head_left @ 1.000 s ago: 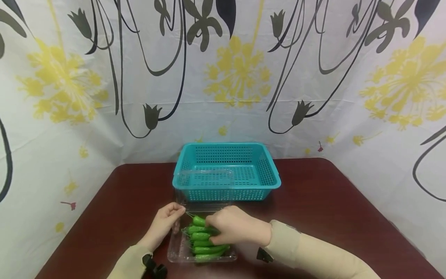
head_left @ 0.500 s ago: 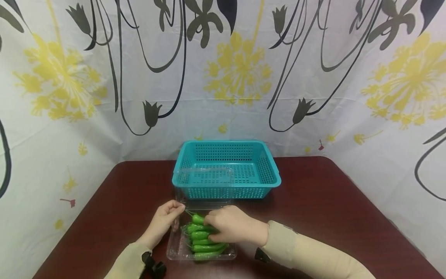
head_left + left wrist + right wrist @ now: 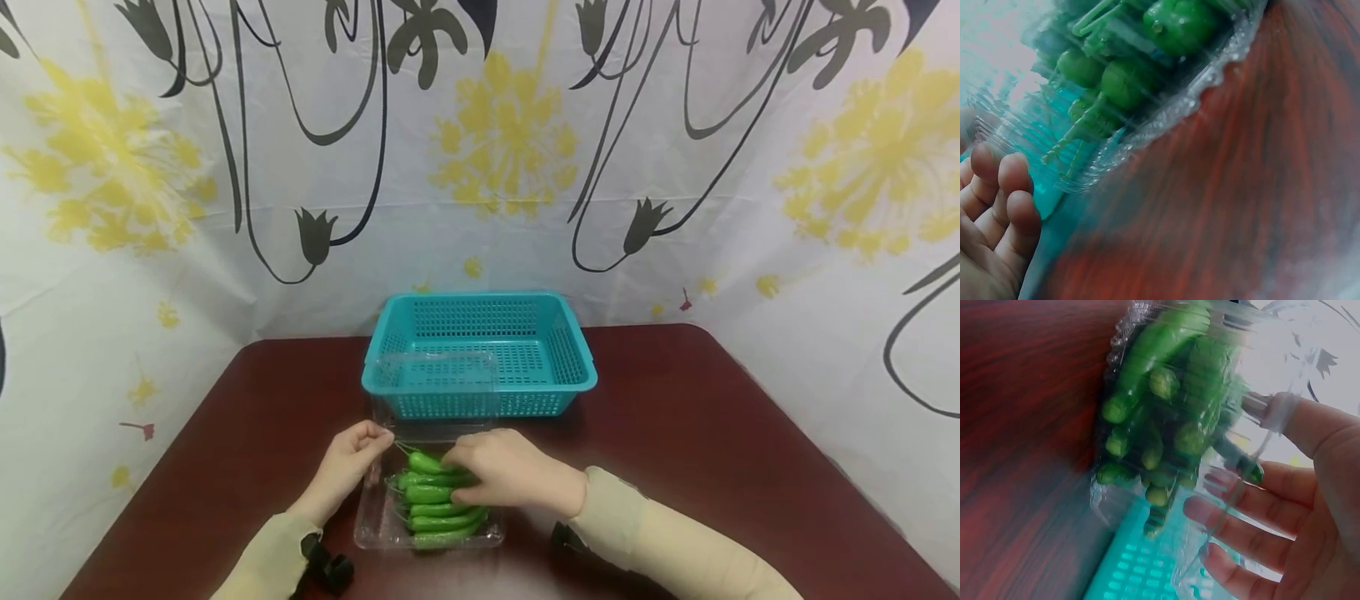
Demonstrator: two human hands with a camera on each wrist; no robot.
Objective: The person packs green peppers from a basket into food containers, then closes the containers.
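A clear plastic box [image 3: 366, 533] lies on the table, filled with a stack of green peppers [image 3: 447, 524] whose stems point left. My right hand [image 3: 517, 475] reaches over its right side, thumb and fingers around the top green pepper [image 3: 423, 462]. In the right wrist view, a dark green tip of a pepper [image 3: 1251, 470] shows between thumb and fingers. At the box's far left corner, my left hand [image 3: 343, 463] pinches the plastic edge near the pepper's stem. The left wrist view shows its curled fingers [image 3: 1016, 178] against the ribbed plastic wall; the thumb is mostly hidden.
The box's transparent lid [image 3: 442, 431] stands raised behind it, in front of a turquoise basket [image 3: 567, 354]. Behind the dark red table [image 3: 675, 417] hangs a patterned cloth [image 3: 465, 242].
The head view has tilted down slightly, so everything sits higher in the frame. The top pepper now slants a little more. Both hands keep nearly the same places at the box.
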